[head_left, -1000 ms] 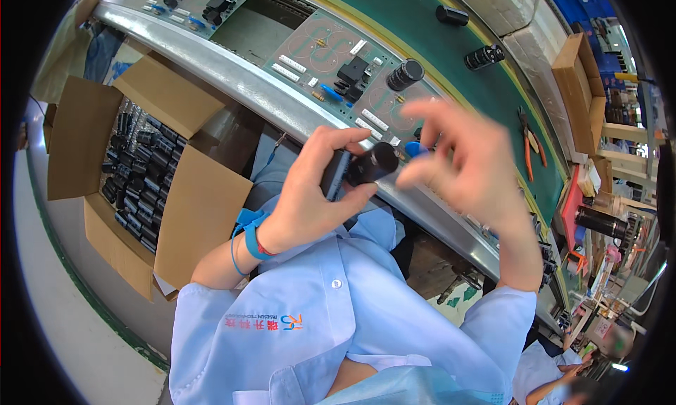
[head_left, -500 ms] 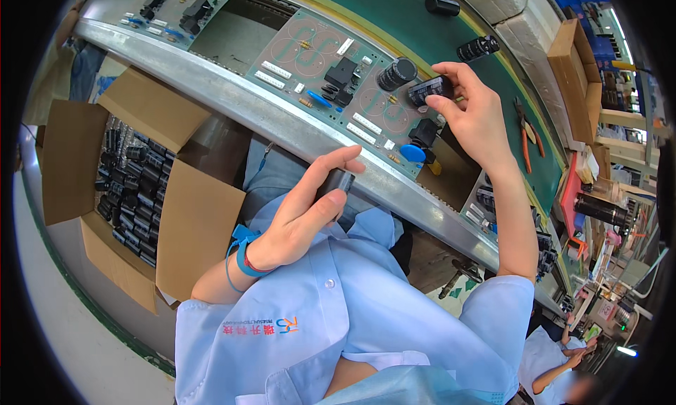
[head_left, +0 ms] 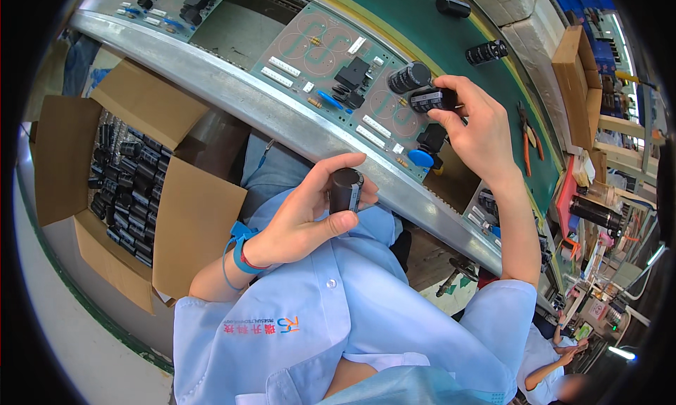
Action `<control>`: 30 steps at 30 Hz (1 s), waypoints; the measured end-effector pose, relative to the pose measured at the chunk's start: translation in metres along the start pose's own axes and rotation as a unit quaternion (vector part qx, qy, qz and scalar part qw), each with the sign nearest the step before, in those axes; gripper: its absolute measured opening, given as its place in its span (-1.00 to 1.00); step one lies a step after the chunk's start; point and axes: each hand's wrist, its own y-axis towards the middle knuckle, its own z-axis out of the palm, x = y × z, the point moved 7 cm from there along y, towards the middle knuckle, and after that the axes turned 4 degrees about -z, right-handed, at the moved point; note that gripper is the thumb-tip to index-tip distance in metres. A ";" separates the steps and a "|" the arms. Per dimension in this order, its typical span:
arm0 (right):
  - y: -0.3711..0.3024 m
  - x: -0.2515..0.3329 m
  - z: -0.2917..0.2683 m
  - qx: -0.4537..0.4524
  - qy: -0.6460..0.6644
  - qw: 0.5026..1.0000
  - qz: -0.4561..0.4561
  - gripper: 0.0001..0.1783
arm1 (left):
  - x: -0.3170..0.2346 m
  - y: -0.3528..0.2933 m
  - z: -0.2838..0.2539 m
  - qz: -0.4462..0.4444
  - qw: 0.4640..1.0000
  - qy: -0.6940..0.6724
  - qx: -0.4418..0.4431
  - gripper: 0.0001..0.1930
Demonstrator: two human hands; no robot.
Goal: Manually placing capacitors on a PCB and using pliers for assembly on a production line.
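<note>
the left hand (head_left: 299,218), near the centre of the view, is curled round a first capacitor (head_left: 346,190), a black cylinder with one round end facing up, the thumb across its lower part. between one and two o'clock from it, the right hand (head_left: 486,134) is clamped by thumb and fingertips on a second capacitor (head_left: 431,100), held nearly sideways over the circuit board (head_left: 296,53); whether it touches the board i cannot tell. just beside that one, toward ten or eleven o'clock, a third capacitor (head_left: 408,77) stands on the board. a blue disc (head_left: 421,158) sits at six o'clock from the second. two loose capacitors (head_left: 486,51) lie on the green table (head_left: 394,14), toward twelve o'clock from the right hand, and pliers (head_left: 526,148) lie at three o'clock. at nine o'clock from the left hand, a cardboard box (head_left: 190,225) holds a heap of black capacitors (head_left: 130,187).
</note>
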 end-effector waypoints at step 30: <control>-0.037 0.093 -0.032 0.026 0.296 0.954 -0.046 -0.22 | -0.023 0.028 0.023 0.059 0.955 -0.252 -0.145 -0.64</control>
